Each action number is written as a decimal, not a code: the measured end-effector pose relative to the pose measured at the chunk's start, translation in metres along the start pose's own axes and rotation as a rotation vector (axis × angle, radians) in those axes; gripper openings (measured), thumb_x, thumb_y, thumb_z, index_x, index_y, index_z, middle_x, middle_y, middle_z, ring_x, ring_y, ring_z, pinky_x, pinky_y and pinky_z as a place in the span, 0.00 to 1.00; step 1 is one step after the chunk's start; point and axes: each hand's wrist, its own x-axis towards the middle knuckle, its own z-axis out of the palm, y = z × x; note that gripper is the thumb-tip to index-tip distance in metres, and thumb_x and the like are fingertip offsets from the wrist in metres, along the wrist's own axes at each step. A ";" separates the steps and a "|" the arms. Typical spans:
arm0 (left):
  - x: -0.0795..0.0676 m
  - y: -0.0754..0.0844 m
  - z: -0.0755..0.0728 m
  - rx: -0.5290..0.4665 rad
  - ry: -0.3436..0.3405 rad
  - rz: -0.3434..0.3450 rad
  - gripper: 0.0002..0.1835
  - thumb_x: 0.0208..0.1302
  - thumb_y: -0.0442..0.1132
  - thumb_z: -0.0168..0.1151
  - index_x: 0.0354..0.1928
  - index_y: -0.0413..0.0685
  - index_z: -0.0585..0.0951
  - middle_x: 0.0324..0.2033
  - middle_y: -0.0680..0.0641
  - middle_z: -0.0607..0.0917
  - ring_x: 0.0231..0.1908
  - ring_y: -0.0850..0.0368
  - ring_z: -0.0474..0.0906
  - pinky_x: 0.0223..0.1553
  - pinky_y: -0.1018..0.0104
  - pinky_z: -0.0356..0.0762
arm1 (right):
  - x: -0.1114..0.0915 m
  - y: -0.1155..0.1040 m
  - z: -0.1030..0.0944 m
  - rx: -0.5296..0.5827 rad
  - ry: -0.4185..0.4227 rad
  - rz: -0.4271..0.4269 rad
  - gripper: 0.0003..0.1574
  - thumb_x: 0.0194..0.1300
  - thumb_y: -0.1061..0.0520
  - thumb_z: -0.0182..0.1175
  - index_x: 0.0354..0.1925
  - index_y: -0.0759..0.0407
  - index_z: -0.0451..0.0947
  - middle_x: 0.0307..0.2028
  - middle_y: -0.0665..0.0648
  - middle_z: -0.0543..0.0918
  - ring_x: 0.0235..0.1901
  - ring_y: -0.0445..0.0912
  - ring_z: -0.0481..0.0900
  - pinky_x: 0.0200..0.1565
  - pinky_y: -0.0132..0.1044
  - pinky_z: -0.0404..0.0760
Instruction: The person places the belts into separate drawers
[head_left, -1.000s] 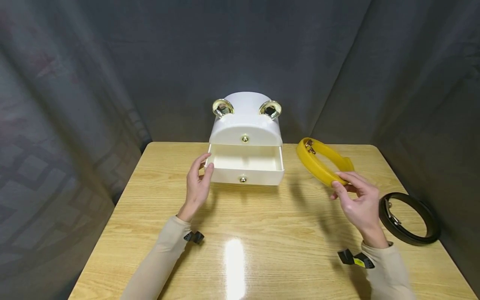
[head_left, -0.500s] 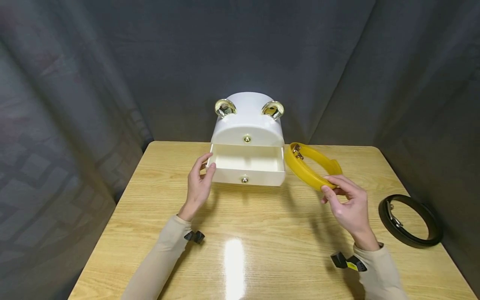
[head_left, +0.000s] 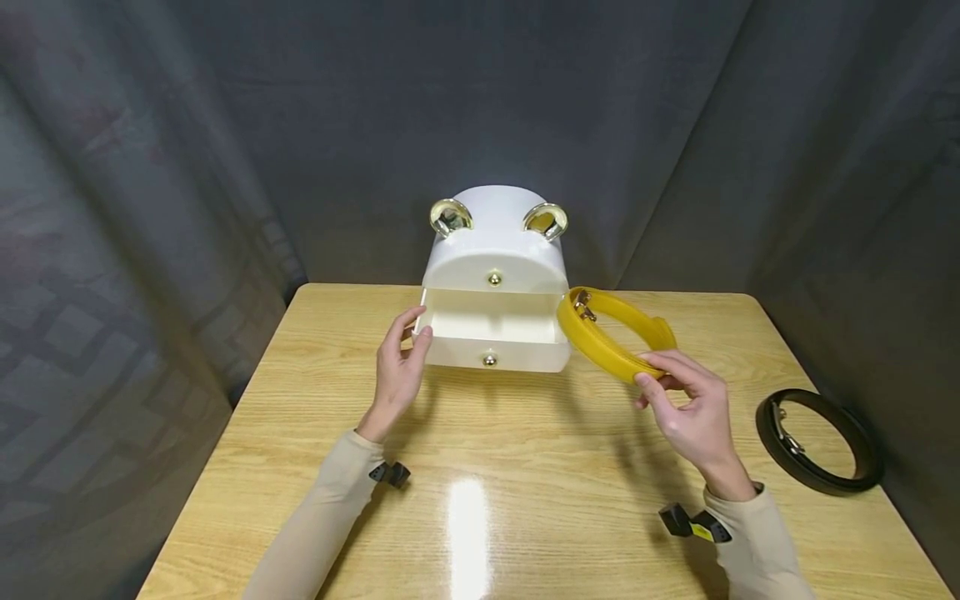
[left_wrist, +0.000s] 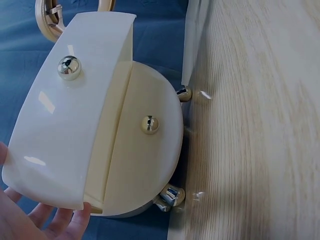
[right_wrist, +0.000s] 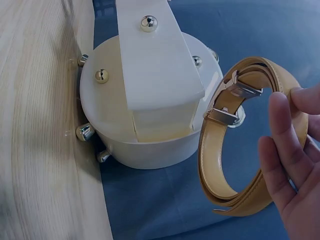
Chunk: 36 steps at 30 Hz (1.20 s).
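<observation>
A white rounded drawer box (head_left: 498,225) with gold ears stands at the back of the table. Its drawer (head_left: 489,356), fitted with a gold knob, is pulled out, and the inside looks bare. My left hand (head_left: 396,375) grips the drawer's left side, thumb by the front corner; in the left wrist view its fingers (left_wrist: 62,222) curl along the side wall. With thumb and fingers my right hand (head_left: 693,408) pinches a coiled yellow belt (head_left: 603,346), raised just right of the drawer. The belt's metal buckle (right_wrist: 230,102) shows inside the coil, which overlaps the drawer's right edge in the head view.
A coiled black belt (head_left: 806,475) lies at the right edge of the wooden table (head_left: 570,517). Dark grey curtains (head_left: 360,125) hang behind the table and along both sides.
My right hand has carried the yellow belt leftward, from well right of the box to the drawer's right edge. The left hand stays on the drawer.
</observation>
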 end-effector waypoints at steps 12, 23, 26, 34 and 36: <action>-0.001 0.003 0.002 -0.021 0.011 -0.013 0.22 0.80 0.40 0.58 0.71 0.46 0.77 0.68 0.39 0.79 0.59 0.39 0.77 0.48 0.71 0.78 | 0.007 -0.002 0.006 0.029 -0.057 -0.029 0.22 0.55 0.84 0.66 0.48 0.75 0.86 0.45 0.35 0.86 0.23 0.34 0.84 0.35 0.22 0.84; -0.001 0.003 0.003 -0.021 0.019 -0.007 0.22 0.80 0.40 0.58 0.71 0.45 0.78 0.68 0.37 0.79 0.59 0.39 0.77 0.52 0.57 0.80 | 0.014 -0.011 0.017 0.068 -0.114 -0.035 0.21 0.56 0.83 0.66 0.47 0.72 0.87 0.43 0.39 0.86 0.21 0.41 0.85 0.32 0.26 0.85; -0.001 0.002 0.003 -0.023 0.021 -0.005 0.22 0.80 0.41 0.59 0.71 0.45 0.78 0.68 0.34 0.79 0.59 0.39 0.78 0.51 0.63 0.80 | 0.015 -0.011 0.021 0.082 -0.126 -0.045 0.21 0.56 0.83 0.66 0.47 0.72 0.87 0.42 0.41 0.87 0.21 0.42 0.84 0.29 0.26 0.85; -0.002 0.003 0.004 -0.028 0.019 -0.003 0.22 0.80 0.40 0.58 0.71 0.41 0.77 0.67 0.35 0.79 0.58 0.44 0.80 0.47 0.75 0.78 | 0.018 -0.016 0.028 0.111 -0.141 -0.068 0.21 0.55 0.83 0.66 0.46 0.70 0.88 0.43 0.42 0.87 0.21 0.40 0.83 0.27 0.26 0.84; -0.002 0.003 0.004 -0.026 0.016 -0.001 0.23 0.80 0.40 0.58 0.71 0.41 0.76 0.67 0.34 0.79 0.58 0.43 0.79 0.47 0.75 0.78 | 0.019 -0.017 0.029 0.115 -0.150 -0.071 0.22 0.55 0.83 0.66 0.46 0.70 0.88 0.43 0.42 0.87 0.21 0.40 0.83 0.27 0.27 0.84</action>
